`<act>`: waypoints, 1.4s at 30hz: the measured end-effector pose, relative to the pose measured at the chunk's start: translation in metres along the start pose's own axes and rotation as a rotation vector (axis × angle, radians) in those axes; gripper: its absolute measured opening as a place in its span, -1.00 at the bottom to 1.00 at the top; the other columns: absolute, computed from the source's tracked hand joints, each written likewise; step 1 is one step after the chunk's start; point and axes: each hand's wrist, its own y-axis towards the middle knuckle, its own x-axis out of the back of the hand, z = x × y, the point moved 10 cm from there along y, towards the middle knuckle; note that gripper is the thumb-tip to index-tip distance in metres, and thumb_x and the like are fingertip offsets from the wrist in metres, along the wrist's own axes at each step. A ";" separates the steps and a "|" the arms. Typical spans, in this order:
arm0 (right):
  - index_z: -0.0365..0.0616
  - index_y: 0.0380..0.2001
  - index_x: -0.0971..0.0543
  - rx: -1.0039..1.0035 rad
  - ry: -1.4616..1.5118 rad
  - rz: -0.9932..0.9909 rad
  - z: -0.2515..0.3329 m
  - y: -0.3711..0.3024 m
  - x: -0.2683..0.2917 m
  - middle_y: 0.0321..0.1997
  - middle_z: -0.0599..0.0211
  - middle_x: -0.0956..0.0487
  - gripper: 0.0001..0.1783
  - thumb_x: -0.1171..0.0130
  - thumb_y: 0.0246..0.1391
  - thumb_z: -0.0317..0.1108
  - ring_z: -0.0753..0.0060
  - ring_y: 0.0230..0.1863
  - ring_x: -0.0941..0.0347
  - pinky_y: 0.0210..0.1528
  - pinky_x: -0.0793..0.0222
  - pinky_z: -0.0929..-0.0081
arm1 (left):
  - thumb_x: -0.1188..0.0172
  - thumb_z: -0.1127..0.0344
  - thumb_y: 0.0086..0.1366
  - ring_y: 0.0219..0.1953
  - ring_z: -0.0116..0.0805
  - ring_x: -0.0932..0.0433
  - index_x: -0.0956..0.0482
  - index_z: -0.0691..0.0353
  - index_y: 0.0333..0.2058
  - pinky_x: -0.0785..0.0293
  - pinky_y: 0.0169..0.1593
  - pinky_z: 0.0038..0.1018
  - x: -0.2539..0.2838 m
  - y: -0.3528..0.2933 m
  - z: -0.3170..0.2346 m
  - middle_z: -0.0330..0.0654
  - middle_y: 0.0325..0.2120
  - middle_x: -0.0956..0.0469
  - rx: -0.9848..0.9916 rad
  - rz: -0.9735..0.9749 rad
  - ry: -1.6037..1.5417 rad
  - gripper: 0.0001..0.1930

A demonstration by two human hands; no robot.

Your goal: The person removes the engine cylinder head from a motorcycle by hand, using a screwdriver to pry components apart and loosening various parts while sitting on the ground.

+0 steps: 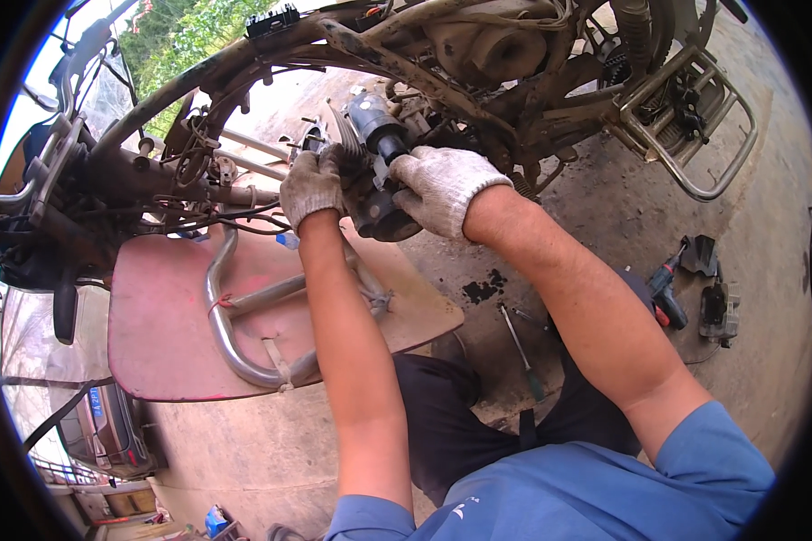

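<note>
A dirty motorcycle engine point(381, 206) with a finned cylinder point(345, 135) and a dark, round starter-like part point(370, 117) sits below the motorcycle frame point(235, 68). My left hand point(314, 191), in a soiled white knit glove, is curled closed against the engine's left side by the fins. My right hand point(447, 187), gloved alike, grips the engine's right side just under the round part, its thumb and fingers bent round the edge. What lies beneath the fingertips of both hands is hidden.
Left of my legs lies a faded pink board point(162, 316) with a bent chrome tube guard point(221, 311) on it. On the concrete at right are a screwdriver point(521, 352), a power drill point(666, 293) and a battery-like block point(719, 311). A metal rear rack point(735, 135) juts out at upper right.
</note>
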 end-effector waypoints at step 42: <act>-0.11 0.00 -0.66 -0.106 0.055 -0.141 -0.031 0.012 0.041 -0.06 -0.01 -0.69 -0.59 -0.27 0.22 -0.08 -0.13 0.02 -0.61 0.10 -0.53 0.07 | -0.26 -0.12 0.37 -0.07 0.19 -0.67 -0.73 0.11 -0.16 -0.55 0.04 -0.03 0.009 -0.003 -0.006 0.12 -0.21 -0.72 -0.040 -0.042 0.033 -0.60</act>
